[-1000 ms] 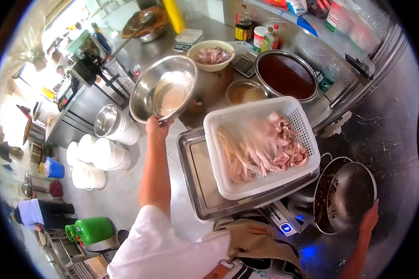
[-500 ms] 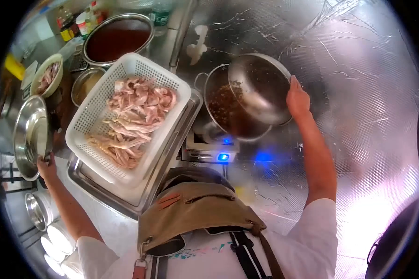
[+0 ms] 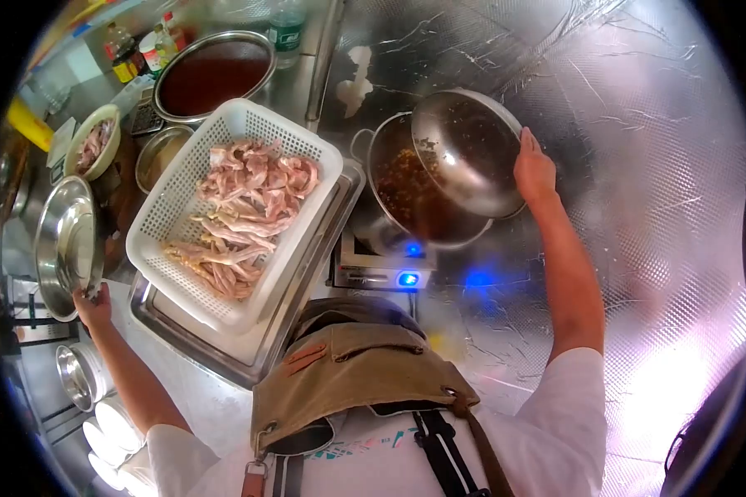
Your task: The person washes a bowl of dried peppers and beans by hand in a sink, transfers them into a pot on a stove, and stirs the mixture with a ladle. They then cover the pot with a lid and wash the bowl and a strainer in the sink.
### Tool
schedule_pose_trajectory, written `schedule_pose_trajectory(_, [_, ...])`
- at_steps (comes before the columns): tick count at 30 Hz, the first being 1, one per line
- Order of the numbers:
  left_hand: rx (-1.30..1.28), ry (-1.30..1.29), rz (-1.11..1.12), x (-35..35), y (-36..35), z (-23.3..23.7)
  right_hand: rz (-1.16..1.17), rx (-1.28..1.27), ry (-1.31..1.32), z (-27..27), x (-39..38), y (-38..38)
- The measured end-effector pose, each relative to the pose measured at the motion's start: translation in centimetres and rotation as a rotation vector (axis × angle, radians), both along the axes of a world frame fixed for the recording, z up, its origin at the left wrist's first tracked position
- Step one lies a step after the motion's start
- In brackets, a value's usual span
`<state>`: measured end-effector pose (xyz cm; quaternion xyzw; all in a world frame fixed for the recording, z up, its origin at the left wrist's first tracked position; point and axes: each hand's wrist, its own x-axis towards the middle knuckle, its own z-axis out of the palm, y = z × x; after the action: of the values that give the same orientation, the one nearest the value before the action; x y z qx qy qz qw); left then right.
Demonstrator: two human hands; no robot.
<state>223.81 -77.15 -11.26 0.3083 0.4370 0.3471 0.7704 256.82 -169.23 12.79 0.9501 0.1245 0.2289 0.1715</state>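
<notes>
Steel, thin and stiff, forms the wide bowl left of the white basket; it looks light, but the left hand, its fingers closed on the lower rim, may let it swing. Fingers of the right hand lie along the outer edge of the curved steel piece, tilted over the pot; the thumb is hidden. Wet metal could slip, so a firm rim hold suits.
</notes>
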Motion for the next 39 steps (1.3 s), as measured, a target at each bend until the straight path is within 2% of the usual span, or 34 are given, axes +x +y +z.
schedule_pose_trajectory(1, [-0.093, -0.038, 0.04, 0.3, -1.1, 1.1, -0.003, -0.003, -0.002, 0.0, -0.1, 0.0])
schedule_pose_trajectory(4, [0.08, 0.019, -0.048, -0.6, 0.1, -0.8, 0.012, 0.002, -0.014, -0.2, -0.1, -0.1])
schedule_pose_trajectory(7, [-0.137, -0.009, -0.01, -0.1, -2.1, 1.9, 0.052, 0.029, -0.033, -0.5, 0.4, -0.7])
schedule_pose_trajectory(10, [-0.076, -0.016, -0.035, 0.6, -5.6, 4.4, 0.057, 0.046, -0.028, -0.7, 0.7, -1.1])
schedule_pose_trajectory(13, [-0.064, 0.001, -0.078, 0.4, -4.9, 3.7, 0.077, 0.046, -0.026, -0.8, 1.1, -1.5])
schedule_pose_trajectory(16, [-0.101, 0.094, -0.017, 0.2, -4.7, 3.1, 0.091, 0.028, -0.04, -1.1, 1.3, -1.9])
schedule_pose_trajectory(19, [0.84, 0.948, -0.043, -1.6, -8.8, 4.8, 0.075, 0.025, -0.031, -0.4, 1.2, -2.2])
schedule_pose_trajectory(21, [1.007, 1.133, 0.095, -0.9, -13.4, 7.9, 0.06, 0.035, -0.022, 0.2, 1.1, -2.7])
schedule_pose_trajectory(23, [0.687, 0.928, 0.364, 1.5, -18.3, 13.5, 0.1, 0.031, -0.068, 1.5, 0.3, -2.9])
schedule_pose_trajectory(24, [0.948, 0.901, 0.415, 2.3, -20.2, 14.7, 0.122, 0.029, -0.093, 1.8, 0.0, -3.0])
schedule_pose_trajectory(26, [1.005, 0.423, 0.287, 6.1, -26.5, 18.2, 0.174, 0.02, -0.156, 1.6, -1.0, -3.5])
schedule_pose_trajectory(27, [0.933, 0.066, 0.191, 8.7, -28.3, 17.8, 0.207, 0.016, -0.189, 1.4, -0.9, -3.8])
schedule_pose_trajectory(28, [0.997, 0.172, -0.087, 11.5, -34.0, 20.2, 0.306, 0.028, -0.209, 1.2, 0.1, -4.1])
schedule_pose_trajectory(29, [1.154, 0.121, -0.3, 14.8, -38.2, 20.3, 0.393, 0.044, -0.219, 0.7, 0.9, -4.7])
schedule_pose_trajectory(30, [1.26, 0.503, -0.604, 17.7, -44.3, 22.7, 0.481, 0.061, -0.23, 0.2, 1.1, -5.4])
schedule_pose_trajectory(31, [1.045, 0.057, -0.972, 21.0, -48.5, 21.6, 0.517, 0.064, -0.249, 0.1, 1.5, -5.5])
schedule_pose_trajectory(32, [1.159, 0.094, -1.063, 23.6, -53.4, 21.9, 0.559, 0.067, -0.274, 0.3, 2.3, -5.1])
schedule_pose_trajectory(33, [1.491, 0.092, -1.11, 26.6, -56.6, 21.2, 0.597, 0.071, -0.293, 0.2, 2.9, -4.8])
schedule_pose_trajectory(34, [1.579, 0.042, -1.158, 29.2, -59.5, 20.8, 0.648, 0.12, -0.307, 0.1, 3.3, -4.7])
schedule_pose_trajectory(36, [1.775, -0.121, -1.052, 34.2, -63.0, 17.5, 0.68, 0.167, -0.262, 0.6, 3.5, -4.9])
schedule_pose_trajectory(39, [1.392, 0.064, -1.23, 37.7, -65.6, 17.9, 0.728, 0.275, -0.262, 0.2, 5.7, -6.3])
